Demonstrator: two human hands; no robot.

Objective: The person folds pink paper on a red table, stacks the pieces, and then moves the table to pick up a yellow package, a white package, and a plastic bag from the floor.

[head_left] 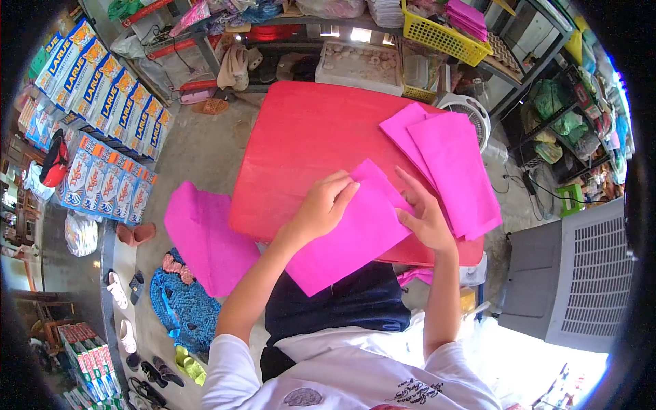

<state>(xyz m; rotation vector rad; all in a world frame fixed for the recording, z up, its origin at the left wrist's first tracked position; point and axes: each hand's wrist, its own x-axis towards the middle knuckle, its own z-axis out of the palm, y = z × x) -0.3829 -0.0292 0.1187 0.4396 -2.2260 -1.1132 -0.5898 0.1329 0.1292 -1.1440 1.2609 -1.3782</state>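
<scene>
A bright pink folded sheet (342,242), which looks like fabric, lies slantwise over the near edge of the red table (307,137) and my lap. My left hand (324,205) is closed with thumb and fingers pinched at the sheet's upper left edge. On the opposite side, my right hand (427,217) has its fingers spread, the thumb by the sheet's right edge. A stack of similar pink pieces (451,171) rests on the table's right side. Another pink piece (215,239) hangs low at the left, beside my left forearm.
Stacked beer cartons (109,99) stand at the left. A yellow basket (444,34) sits on the shelf behind the table, with a white fan (471,113) below it. A large grey slatted unit (588,273) is at the right. Shoes and a blue mat (184,297) lie on the floor.
</scene>
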